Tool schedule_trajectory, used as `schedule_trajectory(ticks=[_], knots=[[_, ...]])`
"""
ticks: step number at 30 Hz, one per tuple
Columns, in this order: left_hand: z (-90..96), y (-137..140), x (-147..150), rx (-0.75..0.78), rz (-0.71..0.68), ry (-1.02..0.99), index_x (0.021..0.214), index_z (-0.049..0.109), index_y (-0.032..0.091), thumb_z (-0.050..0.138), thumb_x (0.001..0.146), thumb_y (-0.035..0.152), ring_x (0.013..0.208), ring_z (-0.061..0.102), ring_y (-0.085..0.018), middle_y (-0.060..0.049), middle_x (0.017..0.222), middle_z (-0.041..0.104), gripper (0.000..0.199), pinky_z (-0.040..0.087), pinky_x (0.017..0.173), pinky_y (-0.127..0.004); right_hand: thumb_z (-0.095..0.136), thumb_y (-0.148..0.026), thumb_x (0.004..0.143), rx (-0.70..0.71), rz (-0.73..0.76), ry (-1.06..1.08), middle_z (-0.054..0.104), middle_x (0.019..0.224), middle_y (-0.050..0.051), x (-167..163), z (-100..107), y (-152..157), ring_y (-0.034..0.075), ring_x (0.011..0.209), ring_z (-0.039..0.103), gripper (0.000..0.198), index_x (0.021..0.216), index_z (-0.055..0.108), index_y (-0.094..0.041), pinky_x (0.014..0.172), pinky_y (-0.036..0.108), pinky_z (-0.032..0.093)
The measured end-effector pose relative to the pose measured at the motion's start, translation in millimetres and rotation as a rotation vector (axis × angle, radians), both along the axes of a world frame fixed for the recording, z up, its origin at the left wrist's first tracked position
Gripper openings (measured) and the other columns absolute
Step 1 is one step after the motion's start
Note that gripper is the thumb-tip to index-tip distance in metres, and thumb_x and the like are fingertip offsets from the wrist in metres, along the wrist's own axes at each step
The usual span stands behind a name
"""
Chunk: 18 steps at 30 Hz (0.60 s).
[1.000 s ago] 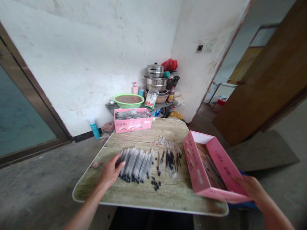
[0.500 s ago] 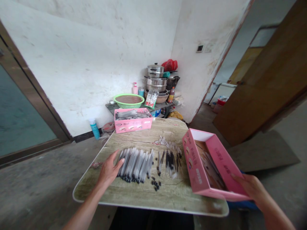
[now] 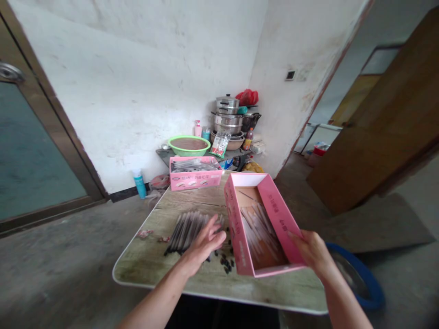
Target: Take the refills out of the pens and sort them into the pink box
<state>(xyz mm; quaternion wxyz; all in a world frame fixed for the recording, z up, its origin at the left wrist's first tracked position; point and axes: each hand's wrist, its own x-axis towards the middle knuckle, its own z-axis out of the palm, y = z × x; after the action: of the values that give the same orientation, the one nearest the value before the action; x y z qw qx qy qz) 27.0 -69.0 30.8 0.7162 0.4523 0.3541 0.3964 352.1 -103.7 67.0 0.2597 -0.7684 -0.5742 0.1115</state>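
Observation:
My right hand point(image 3: 310, 249) grips the near right wall of a pink cardboard box point(image 3: 283, 217), which tilts over the right part of the table. Inside it lie several clear pen tubes point(image 3: 262, 228). My left hand point(image 3: 207, 240), fingers spread, is above the right end of a row of clear pens with black ends point(image 3: 183, 230); whether it touches them I cannot tell. Small black caps point(image 3: 227, 263) lie between the left hand and the box. The box hides the right side of the tabletop.
A second pink box point(image 3: 195, 179) full of pens stands at the back of the wood-patterned table point(image 3: 144, 265). Behind it are a green basin point(image 3: 189, 145) and stacked pots point(image 3: 228, 114). A blue-rimmed round object point(image 3: 375, 292) is on the floor at right.
My right hand has brought the pink box leftward over the table, covering the loose pen parts there. My left hand has moved right, from the row's left end to its right end.

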Motion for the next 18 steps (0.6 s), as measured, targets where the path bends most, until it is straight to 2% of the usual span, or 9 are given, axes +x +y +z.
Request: schedule_trajectory(ticks=[4,7,11,14,16,18], knots=[[-10.4,7,15,-0.059,-0.056,-0.051,0.15,0.02,0.03,0.07,0.077,0.051,0.132,0.042,-0.029,-0.014,0.148,0.04,0.091,0.042,0.102,-0.042,0.048,-0.045,0.078,-0.041,0.012,-0.041,0.061,0.056,0.006,-25,-7,9,0.019,0.057,0.059,0.037,0.058,0.062,-0.017,0.049,0.023,0.035],[-10.3,8,20,-0.105,-0.071,-0.083,0.147,0.021,0.038,0.068,0.078,0.05,0.126,0.048,-0.032,-0.011,0.144,0.046,0.084,0.051,0.086,-0.043,0.048,-0.037,0.08,-0.067,0.006,-0.063,0.063,0.058,0.008,-38,-8,13,0.019,0.058,0.06,0.032,0.061,0.063,-0.017,0.052,0.024,0.036],[-7.7,9,23,-0.11,-0.029,-0.072,0.143,0.026,0.044,0.069,0.077,0.045,0.118,0.054,-0.031,-0.006,0.14,0.05,0.079,0.053,0.072,-0.037,0.048,-0.037,0.084,-0.074,0.033,-0.055,0.066,0.063,0.01,-51,5,14,0.02,0.064,0.063,0.033,0.066,0.066,-0.015,0.057,0.025,0.038],[-2.8,16,22,-0.109,0.034,-0.13,0.134,0.043,0.036,0.072,0.073,0.034,0.106,0.061,-0.026,-0.004,0.123,0.062,0.068,0.052,0.069,-0.03,0.036,-0.051,0.091,-0.07,0.119,0.036,0.069,0.068,0.01,-51,22,11,0.02,0.066,0.065,0.052,0.072,0.068,-0.014,0.059,0.026,0.043],[3.3,23,17,-0.169,0.088,-0.181,0.121,0.056,0.026,0.072,0.071,0.031,0.093,0.065,-0.023,-0.004,0.105,0.069,0.053,0.052,0.069,-0.029,0.029,-0.061,0.092,-0.032,0.14,0.285,0.072,0.076,0.011,-40,28,10,0.021,0.069,0.068,0.064,0.087,0.07,-0.012,0.059,0.027,0.048],[11.7,31,6,-0.259,0.151,-0.195,0.102,0.064,0.018,0.071,0.069,0.032,0.077,0.066,-0.02,-0.005,0.085,0.07,0.036,0.052,0.068,-0.029,0.032,-0.067,0.088,0.073,0.073,0.516,0.073,0.084,0.014,-21,25,10,0.022,0.073,0.071,0.069,0.102,0.068,-0.009,0.061,0.028,0.054]])
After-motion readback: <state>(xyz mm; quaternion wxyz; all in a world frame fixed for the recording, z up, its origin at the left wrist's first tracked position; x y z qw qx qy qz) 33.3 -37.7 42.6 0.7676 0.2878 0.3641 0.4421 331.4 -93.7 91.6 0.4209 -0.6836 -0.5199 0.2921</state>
